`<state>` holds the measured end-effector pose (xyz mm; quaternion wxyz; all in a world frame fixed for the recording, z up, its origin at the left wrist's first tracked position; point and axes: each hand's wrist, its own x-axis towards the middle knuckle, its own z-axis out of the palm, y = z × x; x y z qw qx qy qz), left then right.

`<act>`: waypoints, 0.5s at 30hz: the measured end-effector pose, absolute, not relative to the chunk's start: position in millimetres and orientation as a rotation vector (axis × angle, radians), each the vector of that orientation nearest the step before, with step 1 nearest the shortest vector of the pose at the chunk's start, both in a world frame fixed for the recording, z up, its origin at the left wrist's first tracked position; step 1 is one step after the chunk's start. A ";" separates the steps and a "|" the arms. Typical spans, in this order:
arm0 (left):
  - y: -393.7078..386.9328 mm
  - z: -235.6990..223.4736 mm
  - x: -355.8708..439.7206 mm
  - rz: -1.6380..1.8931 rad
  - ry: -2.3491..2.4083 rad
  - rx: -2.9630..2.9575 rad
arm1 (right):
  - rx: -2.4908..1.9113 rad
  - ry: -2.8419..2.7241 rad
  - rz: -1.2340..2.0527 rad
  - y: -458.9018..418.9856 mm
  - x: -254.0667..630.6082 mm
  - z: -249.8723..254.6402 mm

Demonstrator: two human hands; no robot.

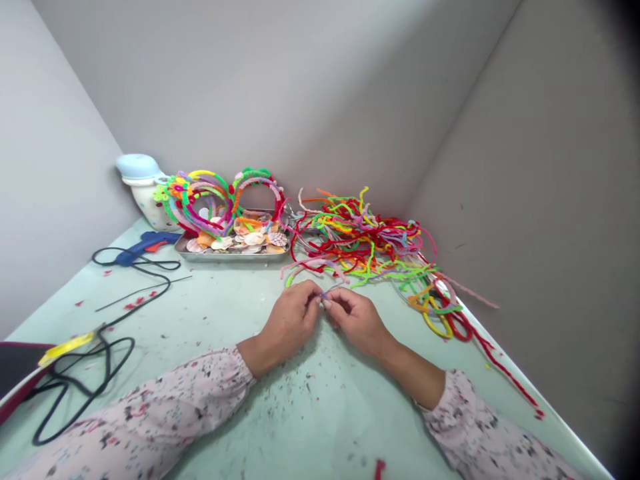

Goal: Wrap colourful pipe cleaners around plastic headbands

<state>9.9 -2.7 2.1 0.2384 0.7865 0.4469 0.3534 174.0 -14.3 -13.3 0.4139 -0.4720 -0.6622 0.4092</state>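
Observation:
Above the middle of the table, my left hand (293, 313) and my right hand (361, 321) meet, fingertips pinched close together. Between them shows a short bit of purple pipe cleaner (324, 295), gripped from both sides; most of it is hidden by the fingers. Just behind my hands lies a curved strip wrapped in pink and green (300, 268), its lower part covered by my left hand. A large tangle of coloured pipe cleaners (357, 233) sits beyond my right hand.
A metal tray (235, 257) holds shells (253, 240) and wrapped headbands (200, 200). At left are a blue glue gun (150, 247), a black cord (107, 353) and a white cup with blue lid (145, 190). Red strands (505, 370) trail along the right edge; walls enclose the table.

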 end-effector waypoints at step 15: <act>-3.5 1.4 9.9 0.993 1.246 2.197 | -1.190 -1.633 1.027 -15.1 173.2 -10.0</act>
